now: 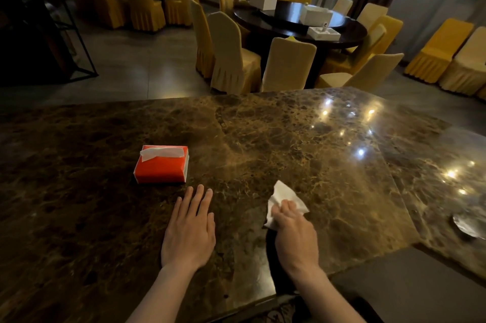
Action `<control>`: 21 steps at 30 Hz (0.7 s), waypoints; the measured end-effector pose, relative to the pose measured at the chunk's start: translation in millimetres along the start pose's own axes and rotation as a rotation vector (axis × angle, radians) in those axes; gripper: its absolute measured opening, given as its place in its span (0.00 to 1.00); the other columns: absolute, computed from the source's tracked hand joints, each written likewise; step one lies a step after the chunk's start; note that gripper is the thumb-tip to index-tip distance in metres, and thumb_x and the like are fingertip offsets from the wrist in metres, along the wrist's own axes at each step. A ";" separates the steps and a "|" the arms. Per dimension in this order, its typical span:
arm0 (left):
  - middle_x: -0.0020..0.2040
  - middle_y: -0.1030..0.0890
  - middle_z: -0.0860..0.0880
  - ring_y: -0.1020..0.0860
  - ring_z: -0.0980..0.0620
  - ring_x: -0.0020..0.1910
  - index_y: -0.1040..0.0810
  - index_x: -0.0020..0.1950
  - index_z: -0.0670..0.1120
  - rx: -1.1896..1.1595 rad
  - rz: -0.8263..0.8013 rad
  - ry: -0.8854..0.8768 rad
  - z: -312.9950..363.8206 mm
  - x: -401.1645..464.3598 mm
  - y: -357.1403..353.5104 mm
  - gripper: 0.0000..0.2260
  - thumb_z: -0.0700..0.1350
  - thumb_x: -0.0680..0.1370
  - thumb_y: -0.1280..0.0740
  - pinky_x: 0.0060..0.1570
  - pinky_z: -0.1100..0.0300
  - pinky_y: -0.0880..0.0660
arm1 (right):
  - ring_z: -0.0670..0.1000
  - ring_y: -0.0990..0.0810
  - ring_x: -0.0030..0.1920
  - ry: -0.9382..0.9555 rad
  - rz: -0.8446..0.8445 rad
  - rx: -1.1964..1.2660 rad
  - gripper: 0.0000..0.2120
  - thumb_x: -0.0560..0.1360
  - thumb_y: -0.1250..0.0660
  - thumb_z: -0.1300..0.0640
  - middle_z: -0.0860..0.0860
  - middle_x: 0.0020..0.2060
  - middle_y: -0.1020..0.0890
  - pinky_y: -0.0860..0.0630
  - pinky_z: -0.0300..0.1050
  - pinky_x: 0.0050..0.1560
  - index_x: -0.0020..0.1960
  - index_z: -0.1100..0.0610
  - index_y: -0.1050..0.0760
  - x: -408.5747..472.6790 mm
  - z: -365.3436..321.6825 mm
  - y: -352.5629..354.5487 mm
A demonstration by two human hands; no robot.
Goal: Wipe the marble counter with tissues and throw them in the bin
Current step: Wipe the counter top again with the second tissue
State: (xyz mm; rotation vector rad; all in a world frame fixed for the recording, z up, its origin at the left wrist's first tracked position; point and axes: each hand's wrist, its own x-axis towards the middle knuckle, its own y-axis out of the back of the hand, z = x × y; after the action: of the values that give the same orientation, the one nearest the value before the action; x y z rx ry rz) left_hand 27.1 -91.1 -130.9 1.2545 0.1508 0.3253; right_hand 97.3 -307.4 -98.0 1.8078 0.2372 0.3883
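The right hand (294,233) presses a crumpled white tissue (285,197) against the brown marble counter (263,133), its fingers (288,208) curled down over the near part of the sheet so that the paper fans out from under them toward 12 o'clock and to either side. The left hand (189,233) lies flat on the counter at about 9 o'clock from the right one, palm down, fingers straight and close together, holding nothing. Just beyond the left hand's fingertips, toward 11 o'clock, sits a red tissue pack (161,165), apart from the hand, with a white sheet poking out of the slot on its top. The counter's polished surface carries bright ceiling-light reflections toward 2 o'clock. At the far right edge, near 3 o'clock, a shiny metallic dish (469,225) rests on the counter, partly cut off by the frame. Behind the counter stands a dark round dining table (289,25) ringed by yellow and cream covered chairs (231,54).
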 end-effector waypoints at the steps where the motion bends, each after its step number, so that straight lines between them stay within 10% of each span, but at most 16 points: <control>1: 0.84 0.55 0.54 0.62 0.54 0.81 0.52 0.83 0.53 -0.003 -0.006 -0.002 0.1 0.0 0.4 0.26 0.55 0.85 0.56 0.79 0.54 0.62 | 0.52 0.23 0.65 0.034 -0.021 0.026 0.14 0.79 0.37 0.61 0.50 0.63 0.21 0.22 0.49 0.54 0.62 0.54 0.20 -5.3 -7.2 -1.6; 8: 0.84 0.57 0.53 0.63 0.54 0.80 0.55 0.83 0.53 0.029 -0.050 0.007 1.3 0.9 5.2 0.26 0.54 0.85 0.57 0.80 0.53 0.61 | 0.47 0.21 0.65 0.431 -0.104 0.152 0.12 0.72 0.25 0.59 0.47 0.59 0.16 0.20 0.40 0.56 0.55 0.52 0.16 -36.8 -43.7 -4.2; 21: 0.84 0.57 0.54 0.63 0.55 0.80 0.55 0.83 0.53 -0.016 -0.055 0.006 2.3 -1.2 8.8 0.26 0.55 0.85 0.57 0.80 0.52 0.60 | 0.56 0.16 0.56 -0.187 0.077 0.078 0.14 0.75 0.33 0.67 0.53 0.56 0.14 0.19 0.52 0.52 0.51 0.53 0.13 12.1 54.5 13.9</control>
State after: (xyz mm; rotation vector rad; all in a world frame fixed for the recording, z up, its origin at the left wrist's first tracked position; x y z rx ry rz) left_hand 25.3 -91.2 -122.0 1.2317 0.1873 0.2825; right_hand 128.8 -355.5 -95.6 1.9207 0.0537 0.2648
